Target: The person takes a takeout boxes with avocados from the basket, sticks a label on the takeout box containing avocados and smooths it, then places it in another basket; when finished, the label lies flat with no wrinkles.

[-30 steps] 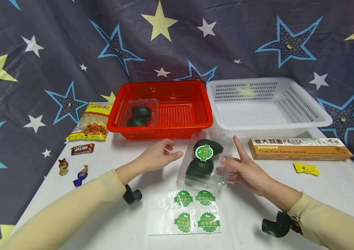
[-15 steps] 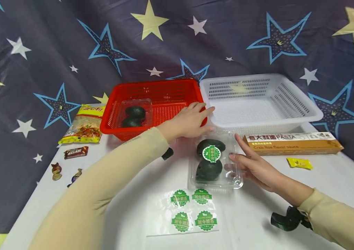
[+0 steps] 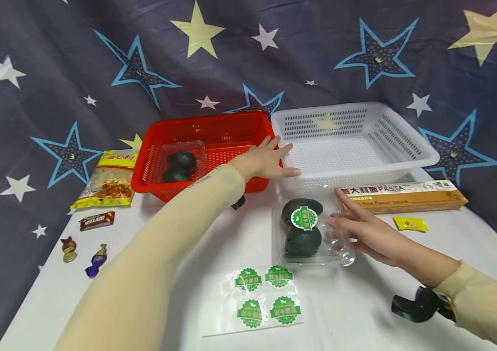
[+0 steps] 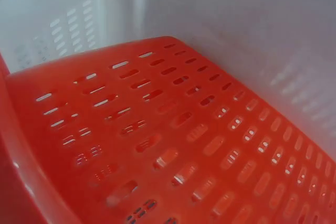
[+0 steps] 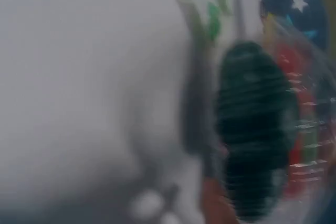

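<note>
My right hand [image 3: 368, 231] grips the right side of a clear plastic clamshell box [image 3: 333, 256], its index finger stretched along the edge. Inside lie two dark green, avocado-like fruits [image 3: 303, 243], and a round green-and-white sticker [image 3: 304, 218] is on the lid. In the right wrist view a blurred dark green fruit [image 5: 254, 124] shows through the plastic. With fingers spread, my left hand [image 3: 263, 161] reaches over the right front corner of the red basket [image 3: 200, 190], beside the white basket [image 3: 353, 170]. The red basket's slotted inside fills most of the left wrist view.
A similar box [image 3: 202, 158] of dark fruits sits in the red basket. A sticker sheet [image 3: 219, 312] lies in front. Left are a noodle bag [image 3: 108, 180], a chocolate bar [image 3: 97, 221] and wrapped candies [image 3: 96, 261]; right are a pasta box [image 3: 419, 201] and a yellow packet [image 3: 410, 224].
My left hand has moved from beside the clear box up to the red basket's corner, its fingers spreading. The clear box, in my right hand, has shifted a little right and straightened.
</note>
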Tool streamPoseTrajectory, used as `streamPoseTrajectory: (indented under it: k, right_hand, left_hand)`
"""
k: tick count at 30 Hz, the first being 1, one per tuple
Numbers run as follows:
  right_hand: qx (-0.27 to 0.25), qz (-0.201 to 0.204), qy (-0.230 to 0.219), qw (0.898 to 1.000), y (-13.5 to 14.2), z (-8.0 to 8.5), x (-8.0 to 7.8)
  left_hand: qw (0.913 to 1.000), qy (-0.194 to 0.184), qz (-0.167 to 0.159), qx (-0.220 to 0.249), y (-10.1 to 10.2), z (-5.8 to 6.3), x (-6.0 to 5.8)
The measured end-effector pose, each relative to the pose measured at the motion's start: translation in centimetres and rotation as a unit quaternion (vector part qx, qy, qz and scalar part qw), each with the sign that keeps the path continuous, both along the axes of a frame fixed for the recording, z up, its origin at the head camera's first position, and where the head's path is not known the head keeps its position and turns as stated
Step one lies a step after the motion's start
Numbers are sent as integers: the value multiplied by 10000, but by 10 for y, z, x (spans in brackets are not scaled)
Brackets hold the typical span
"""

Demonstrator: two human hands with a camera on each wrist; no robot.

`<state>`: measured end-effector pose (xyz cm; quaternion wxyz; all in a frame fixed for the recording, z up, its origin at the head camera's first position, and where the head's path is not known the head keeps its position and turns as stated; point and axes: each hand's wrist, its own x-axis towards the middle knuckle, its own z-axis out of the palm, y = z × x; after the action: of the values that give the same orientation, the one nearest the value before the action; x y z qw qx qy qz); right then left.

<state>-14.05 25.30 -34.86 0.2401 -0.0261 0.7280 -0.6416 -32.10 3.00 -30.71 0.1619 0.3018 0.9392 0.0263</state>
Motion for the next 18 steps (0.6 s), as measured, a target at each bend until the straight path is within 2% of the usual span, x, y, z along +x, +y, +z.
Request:
streamPoseTrajectory:
  k: [5,10,13,16,18]
  right_hand:
    - [522,362,-293,9975,43,27,5]
    - [1160,523,-478,9907,95,64,1]
    - [1654,428,-375,9846,119,91,-14]
    - [2072,229,-107,9780,139,116,-37]
    - [2386,183,231,9707,147,131,-56]
  left_hand:
    - [9999,-110,9,-121,0,3,-1]
    - [9996,-181,-17,-197,-1,5,-1]
    - [9996,-223,-16,-168,-1,5,1]
    - [9995,-319,41,-67,0,4,4]
    - [9992,-376,96,9,0,2,5]
